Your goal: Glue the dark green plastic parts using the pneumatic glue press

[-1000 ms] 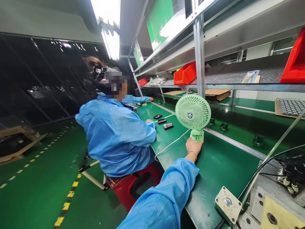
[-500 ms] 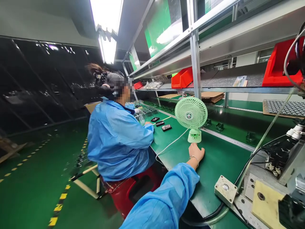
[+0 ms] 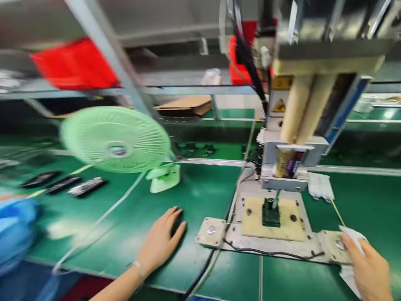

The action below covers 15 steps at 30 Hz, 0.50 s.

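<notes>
White cloth (image 3: 355, 237) under right hand (image 3: 369, 271), right of press (image 3: 288, 167). Looks soft and light, so pinch anywhere. Right fingers lie over it; can't tell if gripping. Left hand (image 3: 161, 244) flat on bench (image 3: 200, 196) left of press, fingers together, empty.

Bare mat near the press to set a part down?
Two patches: green mat between the fan base and the left button box, ahead of the left hand; and mat right of the jig plate, past the white cloth. Crowded: black parts and fan cable at left.
</notes>
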{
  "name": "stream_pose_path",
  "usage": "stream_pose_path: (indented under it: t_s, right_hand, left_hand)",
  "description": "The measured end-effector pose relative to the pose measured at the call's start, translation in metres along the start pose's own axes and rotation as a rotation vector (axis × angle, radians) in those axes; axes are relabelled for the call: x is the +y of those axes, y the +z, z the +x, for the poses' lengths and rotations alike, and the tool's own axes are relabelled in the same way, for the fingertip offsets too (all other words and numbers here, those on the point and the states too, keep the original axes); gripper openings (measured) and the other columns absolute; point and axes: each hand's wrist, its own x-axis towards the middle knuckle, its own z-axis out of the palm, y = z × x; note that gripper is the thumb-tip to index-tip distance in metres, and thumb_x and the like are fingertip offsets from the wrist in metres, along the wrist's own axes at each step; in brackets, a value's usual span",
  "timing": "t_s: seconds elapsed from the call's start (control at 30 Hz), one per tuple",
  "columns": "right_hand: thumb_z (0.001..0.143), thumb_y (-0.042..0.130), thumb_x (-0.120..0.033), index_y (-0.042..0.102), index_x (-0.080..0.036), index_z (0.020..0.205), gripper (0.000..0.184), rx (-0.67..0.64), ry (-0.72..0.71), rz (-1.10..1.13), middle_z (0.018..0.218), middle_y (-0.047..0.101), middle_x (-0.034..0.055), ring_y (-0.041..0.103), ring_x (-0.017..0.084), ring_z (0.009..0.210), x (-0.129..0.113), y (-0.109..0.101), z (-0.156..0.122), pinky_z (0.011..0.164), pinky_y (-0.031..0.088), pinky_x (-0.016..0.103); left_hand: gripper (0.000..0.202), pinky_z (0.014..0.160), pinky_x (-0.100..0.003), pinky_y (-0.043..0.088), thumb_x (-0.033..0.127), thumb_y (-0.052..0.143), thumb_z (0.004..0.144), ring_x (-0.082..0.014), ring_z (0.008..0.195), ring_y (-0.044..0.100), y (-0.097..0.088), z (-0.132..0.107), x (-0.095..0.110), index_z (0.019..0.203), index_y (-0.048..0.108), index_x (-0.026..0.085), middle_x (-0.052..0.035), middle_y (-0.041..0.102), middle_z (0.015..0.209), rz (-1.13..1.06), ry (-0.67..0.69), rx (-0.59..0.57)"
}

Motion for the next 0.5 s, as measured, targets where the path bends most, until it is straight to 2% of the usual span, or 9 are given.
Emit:
stream_pose_path:
  t_s: [0.03,0.1,0.23,0.3,0.4,0.43,0.5]
  right_hand:
    - [0.068,0.067,-0.071,0.060,-0.021,0.057,0.052,0.000,0.051,-0.017,0.053,0.050,-0.0005,0.047,0.017,0.048,0.003,-0.003,-0.002,0.041,0.038,0.028]
    - [0.066,0.065,-0.072,0.061,-0.021,0.056,0.052,0.008,0.098,-0.023,0.051,0.049,-0.0003,0.046,0.017,0.048,0.003,-0.003,-0.005,0.042,0.036,0.028]
    - [0.069,0.066,-0.067,0.073,-0.017,0.080,0.052,0.021,0.082,0.002,0.061,0.058,0.0022,0.051,0.019,0.055,0.000,0.003,-0.012,0.049,0.039,0.029]
    - [0.070,0.067,-0.065,0.073,-0.016,0.085,0.052,0.011,0.060,0.014,0.063,0.058,0.0022,0.051,0.019,0.055,0.000,0.002,-0.016,0.050,0.040,0.029]
    - [0.072,0.066,-0.063,0.072,-0.016,0.079,0.048,-0.001,0.041,0.006,0.062,0.057,0.0013,0.049,0.018,0.055,-0.001,0.000,-0.017,0.052,0.039,0.028]
    - [0.072,0.066,-0.062,0.072,-0.016,0.076,0.046,-0.001,0.044,0.005,0.061,0.056,0.0009,0.049,0.018,0.055,-0.002,-0.001,-0.016,0.051,0.039,0.028]
    - [0.071,0.067,-0.062,0.070,-0.017,0.073,0.045,0.006,0.057,0.005,0.059,0.054,0.0003,0.048,0.017,0.055,-0.003,-0.001,-0.013,0.051,0.038,0.028]
  left_hand:
    - [0.046,0.117,-0.045,0.032,0.055,0.038,0.077,-0.0288,0.131,0.048,0.002,0.004,-0.001,0.114,0.055,0.033,-0.0023,0.057,0.138,0.003,0.001,-0.007]
    - [0.045,0.116,-0.046,0.034,0.057,0.035,0.077,-0.0298,0.128,0.051,0.005,0.009,-0.003,0.111,0.052,0.033,-0.0028,0.057,0.137,0.013,0.010,-0.013]
    - [0.039,0.114,-0.045,0.037,0.057,0.039,0.075,-0.0304,0.125,0.054,0.008,0.007,-0.006,0.103,0.053,0.033,-0.0013,0.057,0.139,-0.015,0.011,0.006]
    - [0.037,0.113,-0.045,0.039,0.058,0.042,0.072,-0.0296,0.122,0.057,0.008,0.005,-0.009,0.099,0.054,0.035,0.0094,0.055,0.140,-0.073,-0.021,0.028]
    - [0.032,0.113,-0.044,0.038,0.059,0.042,0.072,-0.0253,0.121,0.057,0.003,0.002,-0.008,0.098,0.053,0.044,0.0364,0.042,0.140,-0.147,-0.033,0.078]
    - [0.031,0.114,-0.045,0.037,0.059,0.042,0.073,-0.0245,0.122,0.055,-0.001,0.000,-0.003,0.100,0.053,0.047,0.0424,0.037,0.138,-0.166,-0.014,0.116]
    - [0.032,0.115,-0.048,0.035,0.057,0.043,0.075,-0.0257,0.126,0.052,-0.008,-0.007,0.014,0.105,0.052,0.052,0.0459,0.034,0.138,-0.218,0.028,0.236]
